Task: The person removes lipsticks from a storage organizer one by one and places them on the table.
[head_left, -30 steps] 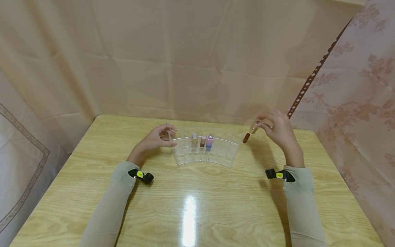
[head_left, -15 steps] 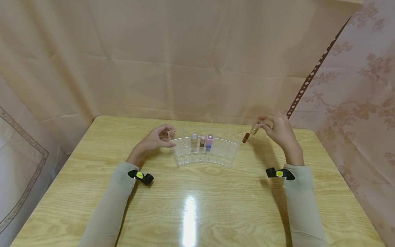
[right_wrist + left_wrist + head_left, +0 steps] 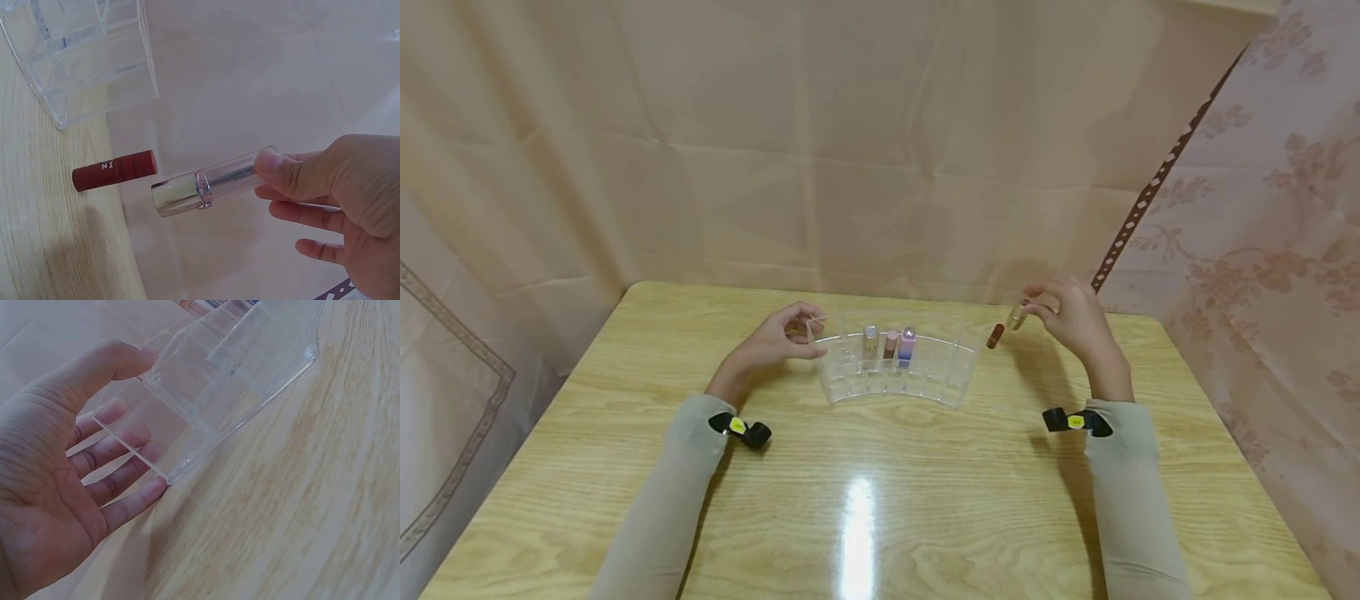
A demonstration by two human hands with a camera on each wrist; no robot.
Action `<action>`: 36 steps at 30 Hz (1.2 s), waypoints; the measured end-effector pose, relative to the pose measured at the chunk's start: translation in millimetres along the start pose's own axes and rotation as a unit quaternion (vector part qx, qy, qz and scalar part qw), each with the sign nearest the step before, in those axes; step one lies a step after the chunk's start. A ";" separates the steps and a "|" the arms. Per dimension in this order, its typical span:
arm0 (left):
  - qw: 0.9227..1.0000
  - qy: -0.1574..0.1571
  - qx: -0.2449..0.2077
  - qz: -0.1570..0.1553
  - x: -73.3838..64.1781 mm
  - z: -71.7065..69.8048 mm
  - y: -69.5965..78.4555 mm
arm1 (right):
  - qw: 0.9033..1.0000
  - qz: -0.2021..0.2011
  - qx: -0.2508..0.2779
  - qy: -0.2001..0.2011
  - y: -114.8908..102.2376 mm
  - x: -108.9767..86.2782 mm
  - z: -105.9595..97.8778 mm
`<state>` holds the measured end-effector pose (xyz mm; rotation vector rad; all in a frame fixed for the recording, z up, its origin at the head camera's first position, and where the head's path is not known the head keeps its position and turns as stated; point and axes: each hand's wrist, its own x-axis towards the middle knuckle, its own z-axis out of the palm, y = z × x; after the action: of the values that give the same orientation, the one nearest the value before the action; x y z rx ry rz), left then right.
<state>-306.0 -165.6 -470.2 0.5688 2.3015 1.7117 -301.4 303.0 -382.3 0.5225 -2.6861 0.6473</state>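
Note:
A clear lipstick organizer (image 3: 936, 379) with small compartments stands in the middle of the table. My left hand (image 3: 786, 335) holds its left end; in the left wrist view the thumb lies on the edge and the fingers (image 3: 128, 503) are at the wall. My right hand (image 3: 1075, 321) pinches a lipstick tube (image 3: 181, 195) with a shiny gold part and a clear pinkish part, thumb and forefinger at the clear end. Just beside this tube is a dark red lipstick (image 3: 115, 170), standing on the table right of the organizer.
Three items stand in the organizer's back row: a gold-and-silver tube (image 3: 870, 340), a pink-topped brown lipstick (image 3: 891, 344) and a pink-and-blue tube (image 3: 907, 347). Beige cloth (image 3: 880, 167) hangs behind the wood-grain table (image 3: 970, 500). Floral cloth (image 3: 1285, 292) hangs at the right.
The right hand has come down slightly with the lipstick tube, beside the dark red lipstick. The left hand and organizer have stayed in place; the head view has shifted a little.

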 end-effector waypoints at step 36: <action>1.000 0.006 0.005 -0.003 -0.8 0.3 -3.3 | 1.000 -0.002 0.001 0.018 25.0 2.5 33.8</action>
<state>-305.8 -166.5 -473.4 0.5539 2.3185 1.7059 -321.8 306.6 -419.0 0.5119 -2.6503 0.6511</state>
